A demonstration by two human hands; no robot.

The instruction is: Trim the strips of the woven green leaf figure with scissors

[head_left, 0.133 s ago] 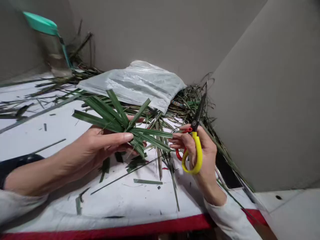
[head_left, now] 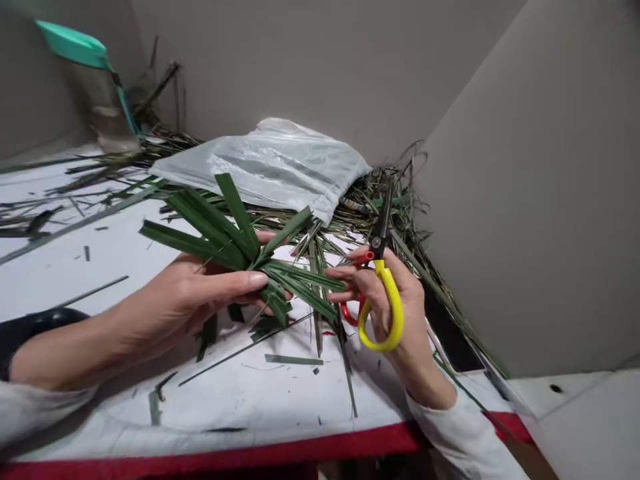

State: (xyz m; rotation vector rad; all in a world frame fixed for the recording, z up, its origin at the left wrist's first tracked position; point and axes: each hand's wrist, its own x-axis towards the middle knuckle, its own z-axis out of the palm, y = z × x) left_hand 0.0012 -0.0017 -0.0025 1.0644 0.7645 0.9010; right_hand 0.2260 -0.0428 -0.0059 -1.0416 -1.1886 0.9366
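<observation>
My left hand (head_left: pixel 200 293) pinches the centre of a bundle of green leaf strips (head_left: pixel 225 230) that fan out to the upper left and to the right. My right hand (head_left: pixel 390 300) grips scissors with yellow and red handles (head_left: pixel 385 300); their dark blades (head_left: pixel 383 217) point up and away. The fingertips of my right hand touch the right ends of the leaf strips. Both hands hover over a white table surface (head_left: pixel 115 267) littered with cut leaf pieces.
A crumpled clear plastic bag (head_left: pixel 270 163) lies on a heap of dry and green leaf stalks (head_left: pixel 395 193) by the wall. A clear jar with a teal lid (head_left: pixel 90 87) stands at the back left. The table has a red front edge (head_left: pixel 250 457).
My right hand with the scissors has shifted slightly left, closer to the leaf bundle. The bundle has tilted a little.
</observation>
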